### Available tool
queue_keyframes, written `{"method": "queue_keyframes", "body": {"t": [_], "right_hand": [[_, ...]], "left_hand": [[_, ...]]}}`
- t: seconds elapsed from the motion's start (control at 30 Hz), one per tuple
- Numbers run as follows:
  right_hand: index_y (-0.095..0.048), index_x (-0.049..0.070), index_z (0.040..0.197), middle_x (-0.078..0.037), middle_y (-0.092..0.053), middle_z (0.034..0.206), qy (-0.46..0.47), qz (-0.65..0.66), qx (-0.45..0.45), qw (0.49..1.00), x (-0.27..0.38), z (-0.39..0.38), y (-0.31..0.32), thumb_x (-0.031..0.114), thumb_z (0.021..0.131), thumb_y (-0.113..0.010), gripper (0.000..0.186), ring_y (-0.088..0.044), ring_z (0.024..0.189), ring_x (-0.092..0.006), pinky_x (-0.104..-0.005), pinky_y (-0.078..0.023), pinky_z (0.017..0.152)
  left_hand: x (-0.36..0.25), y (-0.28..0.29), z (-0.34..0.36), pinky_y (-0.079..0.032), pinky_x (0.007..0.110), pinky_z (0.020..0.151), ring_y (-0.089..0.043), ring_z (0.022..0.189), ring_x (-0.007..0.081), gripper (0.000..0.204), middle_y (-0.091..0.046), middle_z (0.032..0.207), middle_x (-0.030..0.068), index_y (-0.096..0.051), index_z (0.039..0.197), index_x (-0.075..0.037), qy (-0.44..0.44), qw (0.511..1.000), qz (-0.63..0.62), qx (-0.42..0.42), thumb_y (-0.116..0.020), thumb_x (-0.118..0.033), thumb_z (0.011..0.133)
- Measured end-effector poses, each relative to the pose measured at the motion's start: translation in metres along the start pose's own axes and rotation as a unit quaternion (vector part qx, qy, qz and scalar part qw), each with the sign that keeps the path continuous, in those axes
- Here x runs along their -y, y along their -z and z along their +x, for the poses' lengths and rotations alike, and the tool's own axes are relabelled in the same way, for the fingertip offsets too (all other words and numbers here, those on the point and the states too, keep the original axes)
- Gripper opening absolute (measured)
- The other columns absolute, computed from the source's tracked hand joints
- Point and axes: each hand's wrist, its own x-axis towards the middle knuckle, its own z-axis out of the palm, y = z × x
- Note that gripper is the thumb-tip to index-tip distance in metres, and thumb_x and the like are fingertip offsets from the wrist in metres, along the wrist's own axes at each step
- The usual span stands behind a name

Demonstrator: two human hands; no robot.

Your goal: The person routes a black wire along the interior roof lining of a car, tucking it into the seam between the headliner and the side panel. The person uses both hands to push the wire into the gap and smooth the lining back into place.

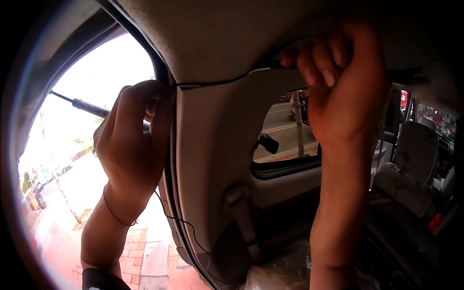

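Observation:
A thin black cable point(208, 84) runs along the seam between the headliner point(232, 34) and the beige pillar trim point(203, 145) inside a vehicle. My left hand point(133, 128) is closed at the rear door opening, its fingertips pinching the cable beside the black door seal point(170, 203). Past the seam the cable goes toward my right hand point(338, 82), raised against the headliner edge above the side window point(282, 135). The right fingers are curled in; what they grip there is hidden. Below my left wrist, a loose thin wire point(195, 232) hangs across the seal.
A gas strut point(89, 107) crosses the bright opening at left, with brick paving point(137, 251) outside. A seat belt point(244, 222) hangs on the trim. Clear plastic sheeting point(278, 273) lies low in the middle. Seats point(415, 150) stand at the right.

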Motion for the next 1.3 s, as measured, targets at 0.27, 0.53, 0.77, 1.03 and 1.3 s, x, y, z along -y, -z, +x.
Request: {"method": "queue_keyframes", "body": {"t": [0.27,0.53,0.77,1.03,1.3], "right_hand": [[-0.032,0.015,0.058,0.000,-0.027,0.048,0.007,-0.016,0.018,1.000,0.007,-0.014,-0.018,0.024,0.095,-0.045,0.040,-0.032,0.048,-0.0145,-0.0414,-0.048,0.073],[-0.030,0.015,0.057,0.001,-0.026,0.049,0.013,-0.088,-0.042,0.995,0.004,-0.022,-0.035,0.024,0.094,-0.045,0.041,-0.033,0.050,-0.0144,-0.0399,-0.046,0.074],[-0.030,0.015,0.058,0.000,-0.026,0.049,0.001,-0.036,-0.042,0.998,-0.003,-0.026,-0.032,0.025,0.095,-0.044,0.041,-0.032,0.050,-0.0147,-0.0409,-0.046,0.078],[-0.032,0.014,0.061,-0.001,-0.027,0.049,0.020,-0.035,-0.015,0.999,-0.007,-0.031,-0.027,0.024,0.096,-0.041,0.038,-0.033,0.050,-0.0152,-0.0417,-0.046,0.081],[-0.032,0.013,0.056,-0.002,-0.031,0.047,0.024,-0.026,-0.030,0.999,-0.006,-0.028,-0.027,0.023,0.093,-0.043,0.040,-0.035,0.045,-0.0162,-0.0400,-0.049,0.071]], "left_hand": [[-0.009,-0.007,0.019,-0.052,0.024,0.067,-0.066,0.073,0.0121,0.015,-0.067,0.083,0.0050,-0.064,0.098,-0.004,-0.027,0.996,-0.080,0.011,-0.071,-0.002,0.085],[-0.004,-0.015,0.007,-0.054,0.028,0.068,-0.070,0.076,0.0186,0.015,-0.070,0.085,0.0094,-0.061,0.103,-0.005,0.064,0.983,-0.159,-0.060,-0.068,-0.005,0.089],[-0.004,-0.012,-0.001,-0.051,0.027,0.065,-0.065,0.071,0.0170,0.013,-0.067,0.088,0.0097,-0.064,0.101,-0.003,0.091,0.978,-0.180,-0.051,-0.064,0.001,0.089],[-0.004,-0.015,-0.003,-0.052,0.026,0.070,-0.067,0.075,0.0153,0.011,-0.070,0.089,0.0083,-0.067,0.100,-0.004,0.135,0.969,-0.197,-0.061,-0.068,-0.002,0.088],[0.023,0.006,0.012,-0.050,0.030,0.060,-0.061,0.072,0.0183,0.024,-0.060,0.088,0.0060,-0.069,0.102,-0.010,-0.139,0.990,0.004,0.019,-0.068,0.000,0.081]]}}
